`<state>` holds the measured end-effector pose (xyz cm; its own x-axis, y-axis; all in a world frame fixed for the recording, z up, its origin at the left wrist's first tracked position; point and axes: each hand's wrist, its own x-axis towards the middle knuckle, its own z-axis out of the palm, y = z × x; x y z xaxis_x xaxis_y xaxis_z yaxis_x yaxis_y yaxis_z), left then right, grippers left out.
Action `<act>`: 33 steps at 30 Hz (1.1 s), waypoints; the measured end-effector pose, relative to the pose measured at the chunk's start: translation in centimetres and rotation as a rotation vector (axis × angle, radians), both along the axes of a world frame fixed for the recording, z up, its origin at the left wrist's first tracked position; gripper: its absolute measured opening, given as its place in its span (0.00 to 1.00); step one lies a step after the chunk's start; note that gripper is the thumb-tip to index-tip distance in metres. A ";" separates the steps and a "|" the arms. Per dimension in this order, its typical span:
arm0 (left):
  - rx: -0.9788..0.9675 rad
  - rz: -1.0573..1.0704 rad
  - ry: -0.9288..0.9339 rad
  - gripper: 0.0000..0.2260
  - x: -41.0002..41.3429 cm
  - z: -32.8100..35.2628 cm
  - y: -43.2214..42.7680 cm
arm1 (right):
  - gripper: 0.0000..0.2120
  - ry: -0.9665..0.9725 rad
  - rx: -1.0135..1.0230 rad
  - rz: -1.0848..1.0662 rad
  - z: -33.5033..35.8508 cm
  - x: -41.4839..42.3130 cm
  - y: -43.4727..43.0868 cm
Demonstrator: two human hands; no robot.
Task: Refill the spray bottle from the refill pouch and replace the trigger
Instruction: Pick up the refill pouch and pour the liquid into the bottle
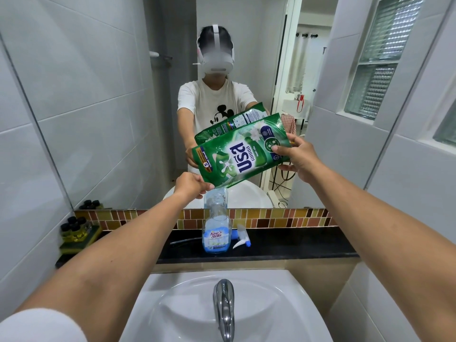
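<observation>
At the far left of my feed, a cluster of small black-capped bottles [74, 228] sat by the tiled wall. Next came the left hand [191, 185], reaching forward, thumb and fingertips pinching the lower corner of the green refill pouch [243, 155]. The pouch was tilted, with its low corner directly above the open neck of the spray bottle [217, 230]; I could not tell whether the 2 touched. The clear bottle stood upright on the black ledge [296, 245] behind the white sink [172, 304], with blue liquid in its lower part. 1 chrome tap [223, 304] rose from the sink below it. Just right of the bottle, the white and blue trigger [240, 236] lay on its side on the ledge. Further right, the right hand [299, 156] gripped the pouch's raised end, thumb on the printed front and fingers curled behind. At the far right, a glass-block window [377, 70] was set in the wall.
</observation>
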<state>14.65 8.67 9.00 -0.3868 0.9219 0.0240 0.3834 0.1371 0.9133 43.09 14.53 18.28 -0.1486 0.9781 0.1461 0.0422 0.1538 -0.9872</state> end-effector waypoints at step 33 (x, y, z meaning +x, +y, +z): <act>-0.014 0.020 -0.023 0.10 0.4 -0.2 -0.1 | 0.26 -0.006 0.007 -0.017 0.2 0.1 -0.3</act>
<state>15.03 8.56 8.83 -0.4052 0.9142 0.0022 0.3591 0.1570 0.9200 43.24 14.19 18.50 -0.1325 0.9795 0.1519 0.0508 0.1598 -0.9858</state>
